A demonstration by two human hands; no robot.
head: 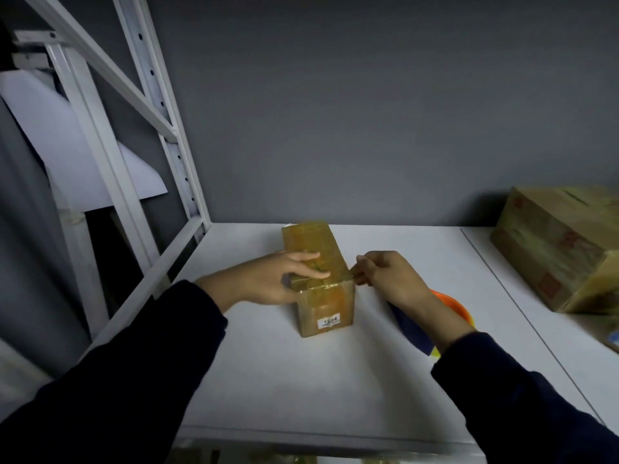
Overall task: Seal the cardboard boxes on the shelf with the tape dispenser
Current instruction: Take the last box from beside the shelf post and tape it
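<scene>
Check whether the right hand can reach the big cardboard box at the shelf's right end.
Probably yes: only bare shelf lies between the right hand and the big cardboard box, though its fingers pinch at the edge of the small box.

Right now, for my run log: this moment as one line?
left hand flat atop small taped brown cardboard box on white shelf | right hand pinches box's right top edge

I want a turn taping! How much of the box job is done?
The small box already looks wrapped in shiny tape. Right now the left hand rests on its top and the right hand pinches at its upper right edge. The tape dispenser lies unused on the shelf. Left: maybe the bigger box at the right; I can't tell whether it's sealed.
</scene>
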